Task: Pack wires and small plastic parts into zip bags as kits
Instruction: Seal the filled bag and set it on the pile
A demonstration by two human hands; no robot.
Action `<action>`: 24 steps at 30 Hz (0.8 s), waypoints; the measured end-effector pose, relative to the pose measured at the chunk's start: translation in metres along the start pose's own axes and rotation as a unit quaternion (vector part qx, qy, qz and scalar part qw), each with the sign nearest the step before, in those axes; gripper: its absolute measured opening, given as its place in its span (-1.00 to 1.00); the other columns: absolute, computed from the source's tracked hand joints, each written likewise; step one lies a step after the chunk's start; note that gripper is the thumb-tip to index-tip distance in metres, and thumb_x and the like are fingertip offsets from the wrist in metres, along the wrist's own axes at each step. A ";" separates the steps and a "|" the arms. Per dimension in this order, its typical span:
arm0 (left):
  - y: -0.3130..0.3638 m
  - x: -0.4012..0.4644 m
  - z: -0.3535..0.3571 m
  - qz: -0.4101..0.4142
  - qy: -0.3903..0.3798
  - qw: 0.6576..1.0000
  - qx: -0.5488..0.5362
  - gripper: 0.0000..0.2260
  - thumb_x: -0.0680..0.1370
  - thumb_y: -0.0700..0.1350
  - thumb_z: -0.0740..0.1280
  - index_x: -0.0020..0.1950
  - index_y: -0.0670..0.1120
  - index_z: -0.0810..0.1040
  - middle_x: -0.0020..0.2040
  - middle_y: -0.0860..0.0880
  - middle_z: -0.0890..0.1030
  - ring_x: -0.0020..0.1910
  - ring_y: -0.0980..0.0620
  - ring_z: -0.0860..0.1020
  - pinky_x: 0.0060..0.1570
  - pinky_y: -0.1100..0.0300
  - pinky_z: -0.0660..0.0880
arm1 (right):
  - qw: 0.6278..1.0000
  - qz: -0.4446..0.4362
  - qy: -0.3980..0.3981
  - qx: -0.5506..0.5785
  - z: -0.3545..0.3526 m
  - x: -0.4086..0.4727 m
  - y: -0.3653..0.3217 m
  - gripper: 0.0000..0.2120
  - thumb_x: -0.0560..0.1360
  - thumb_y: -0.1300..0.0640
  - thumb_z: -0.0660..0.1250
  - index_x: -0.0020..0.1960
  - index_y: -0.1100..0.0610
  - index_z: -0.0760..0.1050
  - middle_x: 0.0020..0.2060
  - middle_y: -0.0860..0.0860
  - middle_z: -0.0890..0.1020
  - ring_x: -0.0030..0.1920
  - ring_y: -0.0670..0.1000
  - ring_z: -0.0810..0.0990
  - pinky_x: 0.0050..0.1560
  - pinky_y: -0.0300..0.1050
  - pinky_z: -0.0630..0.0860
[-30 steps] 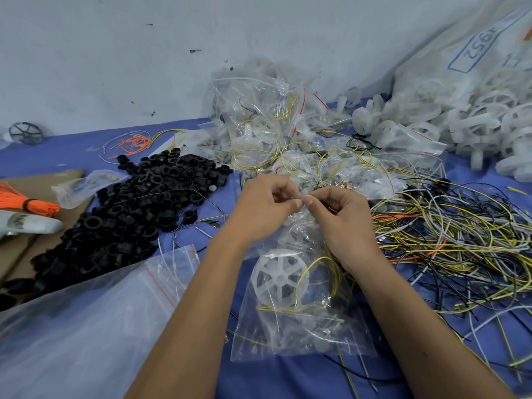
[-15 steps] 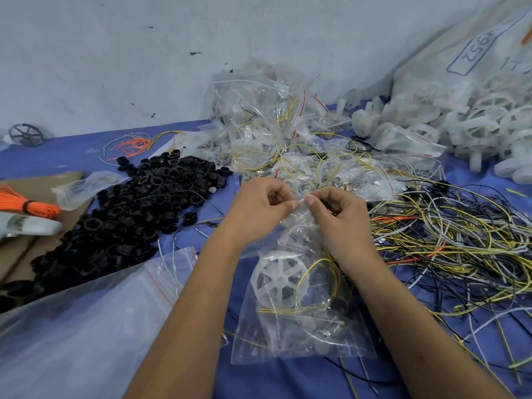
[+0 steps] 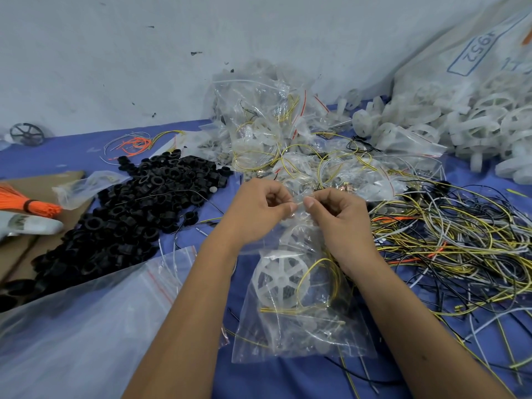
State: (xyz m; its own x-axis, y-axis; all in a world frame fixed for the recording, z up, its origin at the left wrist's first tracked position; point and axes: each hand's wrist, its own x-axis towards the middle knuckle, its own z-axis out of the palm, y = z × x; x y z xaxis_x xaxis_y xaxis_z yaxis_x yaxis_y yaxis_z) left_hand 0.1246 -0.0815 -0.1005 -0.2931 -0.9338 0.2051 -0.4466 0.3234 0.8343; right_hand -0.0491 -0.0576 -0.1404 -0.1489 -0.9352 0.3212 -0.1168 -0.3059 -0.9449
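Note:
A clear zip bag (image 3: 299, 321) lies in front of me on the blue cloth. Inside it are a white spoked plastic wheel (image 3: 280, 279) and yellow wires (image 3: 322, 283). My left hand (image 3: 259, 210) and my right hand (image 3: 339, 216) both pinch the bag's top edge between thumb and fingers, the fingertips a small gap apart. A heap of filled zip bags (image 3: 276, 133) sits just behind my hands.
A pile of black plastic rings (image 3: 129, 217) lies at the left. Tangled loose wires (image 3: 460, 249) spread at the right. White wheels (image 3: 475, 122) spill from a sack (image 3: 466, 47) at the back right. Empty zip bags (image 3: 86, 326) lie near left; orange wires (image 3: 26, 203) on cardboard.
My fingertips met on the bag's top edge a second ago; now they have drawn slightly apart along it. The bag has hardly shifted.

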 end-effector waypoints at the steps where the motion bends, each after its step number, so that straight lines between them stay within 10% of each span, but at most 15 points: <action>1: 0.000 0.000 0.000 0.003 0.000 1.000 0.001 -0.93 0.54 -0.24 0.49 -0.13 -0.22 0.67 -0.28 -0.07 0.66 -0.28 -0.02 0.59 -0.07 -0.14 0.60 | 1.000 0.005 -0.003 0.005 0.000 0.000 0.000 -0.88 0.56 0.16 0.44 -0.13 0.18 0.65 -0.39 -0.06 0.56 -0.35 -0.13 0.45 -0.30 -0.26 0.41; 11: -0.003 0.001 -0.004 0.003 -0.004 1.000 0.001 -0.93 0.50 -0.24 0.53 -0.16 -0.15 0.68 -0.35 0.09 0.64 -0.34 0.14 0.57 -0.19 0.13 0.56 | 0.999 0.018 -0.025 0.034 0.001 -0.001 -0.001 -0.90 0.55 0.20 0.44 -0.12 0.20 0.61 -0.24 0.27 0.60 -0.31 -0.03 0.52 -0.28 -0.21 0.52; 24: -0.005 0.000 -0.008 0.002 -0.010 1.000 0.007 -0.93 0.50 -0.25 0.53 -0.18 -0.14 0.70 -0.33 0.04 0.69 -0.30 0.10 0.64 -0.18 0.10 0.60 | 0.999 0.026 -0.020 0.031 0.002 -0.002 -0.002 -0.90 0.55 0.22 0.44 -0.11 0.24 0.60 -0.27 0.21 0.58 -0.31 -0.01 0.51 -0.24 -0.15 0.53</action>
State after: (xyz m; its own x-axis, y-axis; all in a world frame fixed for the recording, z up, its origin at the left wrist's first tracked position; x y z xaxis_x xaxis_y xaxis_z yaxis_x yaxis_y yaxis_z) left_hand 0.1334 -0.0845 -0.1009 -0.3124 -0.9292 0.1973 -0.4576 0.3292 0.8260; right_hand -0.0464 -0.0557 -0.1394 -0.1146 -0.9561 0.2698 -0.0478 -0.2659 -0.9628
